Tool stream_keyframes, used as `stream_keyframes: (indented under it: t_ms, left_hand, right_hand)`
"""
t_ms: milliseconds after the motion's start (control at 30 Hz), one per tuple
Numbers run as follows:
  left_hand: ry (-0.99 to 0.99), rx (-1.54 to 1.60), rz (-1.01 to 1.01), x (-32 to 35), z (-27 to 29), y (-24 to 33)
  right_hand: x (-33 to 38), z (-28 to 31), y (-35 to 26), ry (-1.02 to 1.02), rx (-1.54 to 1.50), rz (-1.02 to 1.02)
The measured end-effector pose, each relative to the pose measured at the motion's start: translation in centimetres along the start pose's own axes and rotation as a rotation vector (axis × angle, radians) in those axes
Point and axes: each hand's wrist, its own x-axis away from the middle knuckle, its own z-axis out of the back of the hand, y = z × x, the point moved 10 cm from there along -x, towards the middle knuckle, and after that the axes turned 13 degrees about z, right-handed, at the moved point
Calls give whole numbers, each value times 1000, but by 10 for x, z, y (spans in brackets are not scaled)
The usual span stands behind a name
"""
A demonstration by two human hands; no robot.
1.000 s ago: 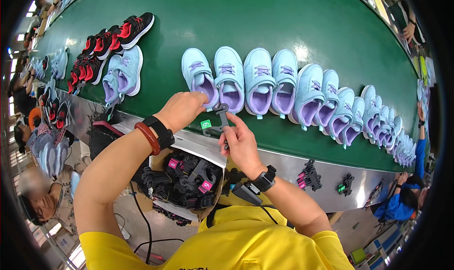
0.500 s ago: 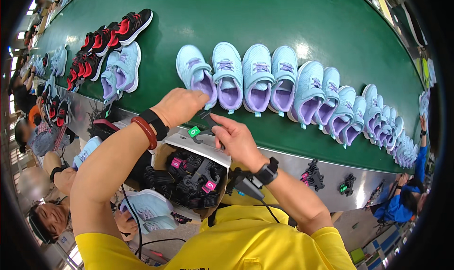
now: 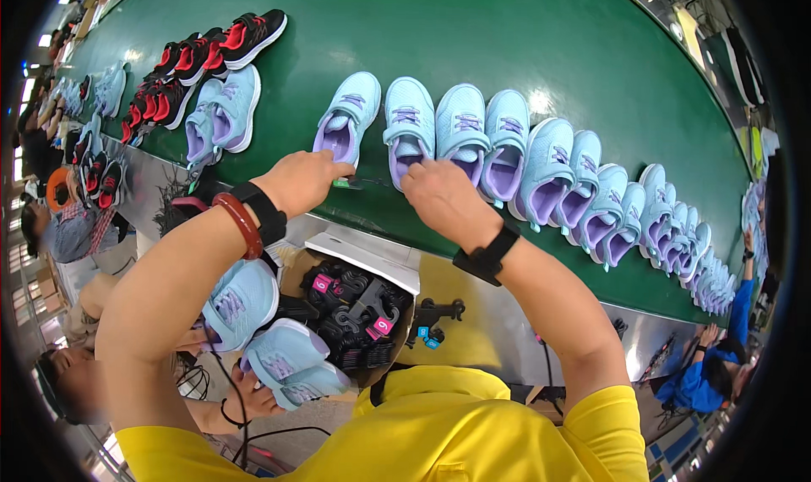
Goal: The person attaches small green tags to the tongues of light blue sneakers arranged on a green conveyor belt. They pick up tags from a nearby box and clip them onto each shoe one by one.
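Observation:
A light blue sneaker [image 3: 355, 102] with a lilac lining stands leftmost in a row, its heel toward me. My left hand [image 3: 297, 185] is closed at that heel, gripping a dark plastic shoe hanger with a green tag [image 3: 344, 183]. The hanger spans the gap toward the second sneaker [image 3: 409, 114]. My right hand [image 3: 448, 201] is closed at the second sneaker's heel, its fingertips at the shoe opening. Whether those fingertips also touch the hanger's end is hidden.
An open carton [image 3: 363, 258] of black hangers with pink tags is in front of me. More light blue sneakers [image 3: 545, 165] run right along the green table [image 3: 439, 26]. Black-and-red shoes [image 3: 253, 36] stand left. Beside me a co-worker's hand [image 3: 253, 395] holds sneakers [image 3: 291, 359].
The hanger has gone from above the carton to the two sneakers' heels. My right hand has moved up and right to the second sneaker. The leftmost sneaker has turned and stands farther from it.

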Motion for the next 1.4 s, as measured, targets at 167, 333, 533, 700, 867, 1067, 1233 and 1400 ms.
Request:
stream_keyframes:
  t_ms: [167,333,533,700,867,1067,1233,1400]
  left_hand:
    - [-131,110,108,4,-10,-11]
    - [-177,152,175,6,-14,-13]
    - [-138,170,147,9,-9,-9]
    - [-128,185,173,10,-14,-8]
    - [-113,180,193,13,-11,-6]
    - [103,502,87,22,23,-5]
    - [-178,190,40,4,-13,1]
    - [-209,235,71,10,-28,-12]
  right_hand:
    - [-5,18,1,64,-63,185]
    - [-8,12,4,34,-31,167]
    - [-25,35,-5,204,-15,220]
    - [-27,34,-7,174,2,239]
    - [-33,26,-12,166,20,225]
    - [-31,47,11,330,-34,48]
    - [11,57,19,668,-199,17]
    - [190,125,12,711,-308,-218]
